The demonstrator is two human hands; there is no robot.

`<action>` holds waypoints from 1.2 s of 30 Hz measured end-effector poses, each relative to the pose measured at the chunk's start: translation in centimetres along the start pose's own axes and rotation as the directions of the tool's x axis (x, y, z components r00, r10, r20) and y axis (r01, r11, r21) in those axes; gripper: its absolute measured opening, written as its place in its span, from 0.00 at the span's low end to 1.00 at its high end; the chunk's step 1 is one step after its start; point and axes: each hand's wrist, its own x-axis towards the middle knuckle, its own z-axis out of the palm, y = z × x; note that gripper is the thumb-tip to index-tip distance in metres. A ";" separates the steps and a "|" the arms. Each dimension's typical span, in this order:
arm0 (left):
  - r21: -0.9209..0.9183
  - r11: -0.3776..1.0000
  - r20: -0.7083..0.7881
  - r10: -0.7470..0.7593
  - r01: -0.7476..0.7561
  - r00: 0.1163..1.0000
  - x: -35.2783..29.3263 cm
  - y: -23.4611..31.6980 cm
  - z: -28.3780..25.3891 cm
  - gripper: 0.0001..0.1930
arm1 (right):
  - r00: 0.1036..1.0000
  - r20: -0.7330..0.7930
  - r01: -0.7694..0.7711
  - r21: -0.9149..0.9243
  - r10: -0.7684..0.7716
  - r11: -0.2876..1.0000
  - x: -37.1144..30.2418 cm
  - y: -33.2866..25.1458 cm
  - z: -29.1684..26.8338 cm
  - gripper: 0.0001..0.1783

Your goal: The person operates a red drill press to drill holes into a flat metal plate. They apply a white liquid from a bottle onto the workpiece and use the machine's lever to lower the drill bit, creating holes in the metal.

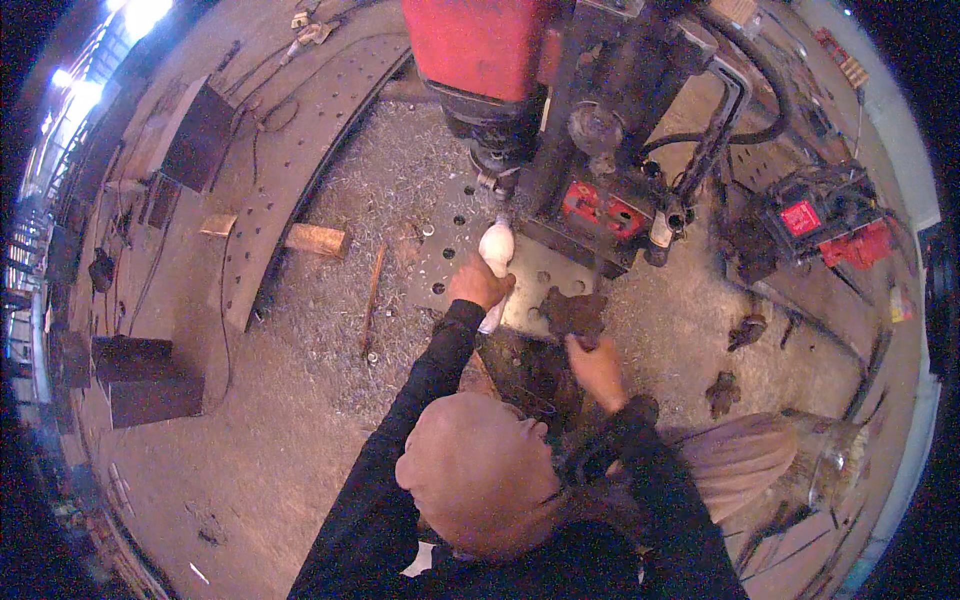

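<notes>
My left hand (481, 284) is closed around a white bottle (496, 246), its rounded end up by the drill's tip. Part of the bottle shows below my fist. Directly beyond it stands a red and black drill press (480, 60), its chuck (496, 165) over a steel plate (432, 262) with round holes. To the right, my right hand (598, 372) grips a dark brown rag (574, 314) at the plate's near right edge. The cutting tip is partly hidden by the bottle.
Metal shavings (375, 190) cover the floor left of the plate. A wooden block (318, 240) lies by a long perforated steel beam (285, 175). Another red and black machine (825, 215) stands right. A rounded form in brown cloth (480, 475) is between my arms.
</notes>
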 end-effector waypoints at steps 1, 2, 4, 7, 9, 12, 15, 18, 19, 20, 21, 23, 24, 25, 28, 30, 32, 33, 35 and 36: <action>0.022 1.000 0.000 -0.008 0.008 1.000 -0.1 0.3 -0.3 0.38 | 0.999 0.013 0.030 0.019 -0.030 0.999 -0.1 -1.7 0.8 0.22; 0.040 0.999 0.000 -0.010 0.010 1.000 -0.3 0.8 -0.5 0.38 | 0.998 0.019 0.060 0.036 -0.061 0.998 -0.5 -3.5 0.8 0.21; 0.024 1.000 -0.020 -0.007 0.008 1.000 -0.2 0.7 -0.4 0.38 | 0.994 0.030 0.104 0.092 -0.107 0.990 -0.2 -3.1 1.2 0.21; 0.042 0.999 -0.008 -0.014 0.014 1.000 -0.1 1.0 -0.4 0.40 | 0.995 -0.004 0.100 0.104 -0.100 0.990 1.1 1.5 1.6 0.23; 0.059 0.998 0.002 -0.023 0.023 1.000 -0.2 0.9 -0.7 0.40 | 0.994 -0.095 0.057 0.005 -0.056 0.998 -0.1 1.8 -0.5 0.24; 0.063 0.998 0.009 -0.029 0.029 1.000 0.0 0.3 -0.4 0.41 | 0.995 -0.100 -0.021 -0.133 0.007 0.991 -1.9 1.4 -5.6 0.25; 0.066 0.998 0.008 -0.025 0.024 1.000 -0.1 0.4 -0.6 0.41 | 0.996 0.018 -0.083 -0.104 0.085 0.991 -3.4 -0.5 -10.6 0.25; 0.067 0.998 -0.004 -0.009 0.009 1.000 -0.6 1.2 -1.0 0.42 | 0.989 -0.138 -0.084 -0.256 0.050 0.963 -4.5 0.1 -13.1 0.29; 0.072 0.997 -0.012 -0.010 0.011 1.000 -0.6 1.1 -1.0 0.42 | 0.990 -0.138 -0.067 -0.203 0.039 0.977 -4.9 -0.2 -13.7 0.28; 0.077 0.997 -0.020 -0.011 0.013 1.000 -0.5 1.0 -1.1 0.42 | 0.990 -0.138 -0.049 -0.149 0.028 0.988 -5.3 -0.6 -14.5 0.27; 0.075 0.997 -0.010 -0.013 0.014 1.000 -0.6 1.2 -1.2 0.42 | 0.989 -0.145 -0.035 -0.099 0.020 0.995 -5.9 -1.1 -15.5 0.26; 0.074 0.997 0.011 -0.021 0.020 1.000 -0.7 1.3 -1.3 0.42 | 0.992 -0.129 -0.021 -0.110 0.007 0.994 -6.7 -2.3 -17.3 0.24; 0.077 0.997 0.001 -0.020 0.020 1.000 -0.7 1.3 -1.2 0.41 | 0.993 -0.121 -0.014 -0.115 0.000 0.993 -6.9 -2.6 -17.9 0.23; 0.079 0.997 -0.008 -0.019 0.020 1.000 -0.7 1.4 -1.1 0.41 | 0.983 -0.176 0.029 -0.160 -0.057 0.987 -7.1 -2.4 -18.2 0.22; 0.086 0.996 -0.009 -0.029 0.029 1.000 -0.4 1.0 -0.8 0.41 | 0.959 -0.247 0.082 -0.220 -0.137 0.972 -7.7 -2.8 -19.1 0.21; 0.088 0.996 -0.006 -0.032 0.033 0.999 -0.1 0.8 -0.5 0.41 | 0.980 -0.190 0.031 -0.151 -0.060 0.988 -8.1 -4.3 -19.7 0.21; 0.088 0.996 -0.005 -0.029 0.030 1.000 0.0 0.8 -0.2 0.41 | 0.932 -0.285 0.163 -0.227 -0.225 0.960 -8.1 -3.1 -19.7 0.21; 0.093 0.995 -0.006 -0.028 0.029 1.000 0.0 0.8 -0.2 0.41 | 0.895 -0.324 0.224 -0.267 -0.306 0.937 -8.2 -3.0 -19.7 0.20; 0.104 0.994 -0.006 -0.026 0.027 1.000 0.2 0.7 -0.3 0.41 | 0.936 -0.269 0.147 -0.291 -0.228 0.946 -8.4 -3.6 -21.0 0.19; 0.107 0.994 -0.008 -0.024 0.025 1.000 0.2 0.7 -0.3 0.41 | 0.951 -0.245 0.107 -0.304 -0.187 0.947 -8.6 -3.8 -21.6 0.19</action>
